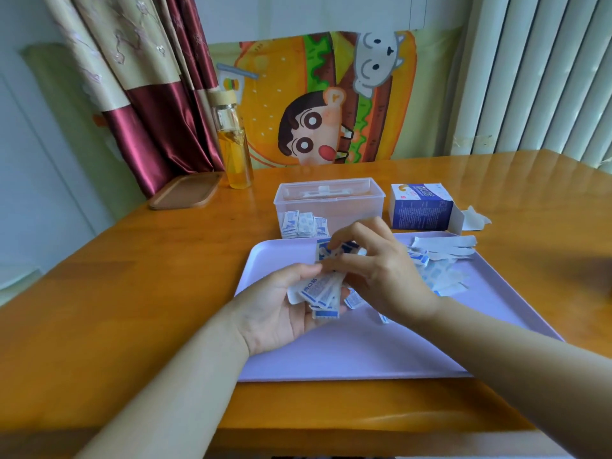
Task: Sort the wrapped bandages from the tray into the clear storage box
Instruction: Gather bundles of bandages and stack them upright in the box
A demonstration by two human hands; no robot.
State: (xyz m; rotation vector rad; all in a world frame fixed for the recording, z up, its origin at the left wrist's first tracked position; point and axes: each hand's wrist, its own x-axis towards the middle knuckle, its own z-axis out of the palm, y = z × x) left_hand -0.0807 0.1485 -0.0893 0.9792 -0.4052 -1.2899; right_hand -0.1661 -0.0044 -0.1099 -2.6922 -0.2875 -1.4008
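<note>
While a blue carton [420, 207] and a bottle [233, 144] stood beyond the tray [331, 352], we saw the clear storage box [331, 197] just past its far edge, a few packets [304, 223] inside. Left hand [278, 309] lay palm up over the tray, fingers curled round a fan of wrapped bandages [319, 291]. Right hand [381, 270] hovered knuckles up, fingertips pinching one bandage [323, 250]; a loose pile [440, 279] lay on the tray's far right.

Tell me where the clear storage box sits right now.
In the head view, the clear storage box stands at centre, just beyond the lavender tray, with the blue bandage carton to its right.
</note>
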